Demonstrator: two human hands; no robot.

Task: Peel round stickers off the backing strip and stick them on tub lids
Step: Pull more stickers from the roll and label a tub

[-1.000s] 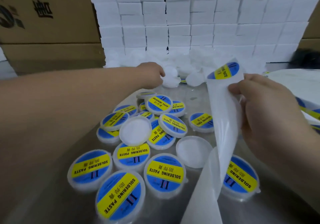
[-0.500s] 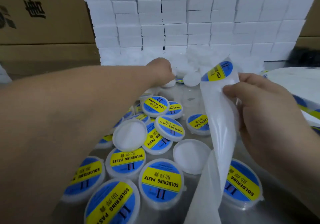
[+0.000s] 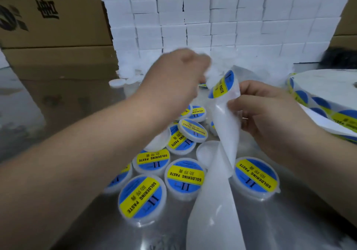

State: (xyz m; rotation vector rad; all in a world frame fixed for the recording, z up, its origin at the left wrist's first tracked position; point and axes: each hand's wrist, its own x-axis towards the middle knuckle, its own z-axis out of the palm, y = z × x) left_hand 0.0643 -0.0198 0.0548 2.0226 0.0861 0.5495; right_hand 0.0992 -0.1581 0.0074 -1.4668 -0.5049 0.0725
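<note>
Head view: right hand [image 3: 270, 118] pinches backing strip [image 3: 222, 126] edge below sticker [image 3: 222, 84]; left hand [image 3: 177, 73] blurred, grip unclear.

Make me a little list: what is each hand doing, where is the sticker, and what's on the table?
sticker: on the top end of the backing strip
right hand: pinches the backing strip
left hand: raised beside the sticker, blurred; grip unclear
labelled tubs: many on the metal table
bare lids: at least two among them
sticker roll: at the right
</note>
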